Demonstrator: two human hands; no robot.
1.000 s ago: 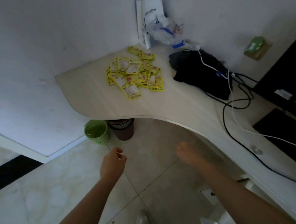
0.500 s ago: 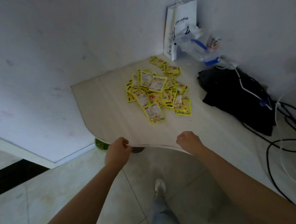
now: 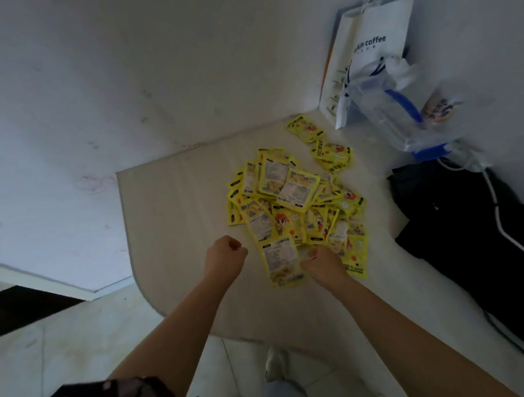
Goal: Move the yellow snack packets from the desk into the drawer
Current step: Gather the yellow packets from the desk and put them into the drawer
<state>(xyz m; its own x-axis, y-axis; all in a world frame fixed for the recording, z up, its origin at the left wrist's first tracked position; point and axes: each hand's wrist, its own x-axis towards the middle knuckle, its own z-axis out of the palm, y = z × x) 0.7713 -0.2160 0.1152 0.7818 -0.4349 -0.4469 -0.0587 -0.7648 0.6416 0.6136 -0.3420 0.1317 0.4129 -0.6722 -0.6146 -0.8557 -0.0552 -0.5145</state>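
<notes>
A loose pile of yellow snack packets (image 3: 295, 208) lies on the pale desk (image 3: 176, 222), with two more packets (image 3: 331, 152) apart at the back. My left hand (image 3: 224, 256) hovers just left of the pile's near end, curled into a fist with nothing in it. At the pile's near edge my right hand (image 3: 321, 263) has its fingers curled against the right side of the nearest packet (image 3: 280, 260). Whether it grips that packet is unclear. No drawer is in view.
A white paper coffee bag (image 3: 368, 50) and a clear plastic bag (image 3: 403, 119) stand in the desk's back corner. Black clothing (image 3: 471, 234) with a white cable lies to the right of the pile. Walls close the desk's left and back sides.
I have stepped closer, so the pile looks larger. Both hands moved from the desk's front edge forward over the desk, and the right one now touches the nearest packets.
</notes>
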